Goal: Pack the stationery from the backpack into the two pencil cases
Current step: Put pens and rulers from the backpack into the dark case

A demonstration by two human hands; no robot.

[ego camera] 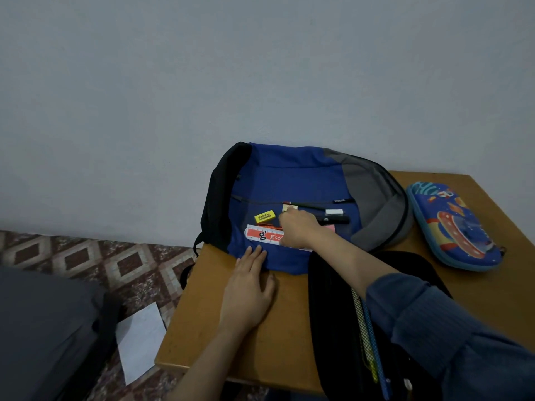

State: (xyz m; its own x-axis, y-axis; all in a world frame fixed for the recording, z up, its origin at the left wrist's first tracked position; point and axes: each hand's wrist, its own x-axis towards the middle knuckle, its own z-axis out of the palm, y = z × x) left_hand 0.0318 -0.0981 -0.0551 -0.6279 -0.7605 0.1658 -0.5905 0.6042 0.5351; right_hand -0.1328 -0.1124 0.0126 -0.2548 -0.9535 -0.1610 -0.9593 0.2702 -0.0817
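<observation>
A blue, grey and black backpack (pixel 292 180) lies flat on the wooden table (pixel 231 342). Stationery lies on it: a yellow eraser (pixel 264 216), a red-and-white ruler (pixel 265 235), a dark pen (pixel 307 206), a white eraser (pixel 335 211), a black marker (pixel 335 219) and a pink item (pixel 331 228). My right hand (pixel 299 228) reaches over these things, fingers curled down at a small tan item (pixel 287 208); what it holds is hidden. My left hand (pixel 250 287) rests flat on the table, fingertips on the backpack's edge. A black pencil case (pixel 333 299) lies open with pens inside. A blue space-print case (pixel 454 224) lies shut.
The table stands against a grey wall. Left of it is a patterned tile floor with a sheet of white paper (pixel 139 345) and a dark grey bag or cushion (pixel 49 328). My blue sleeve (pixel 434 328) crosses over the black case.
</observation>
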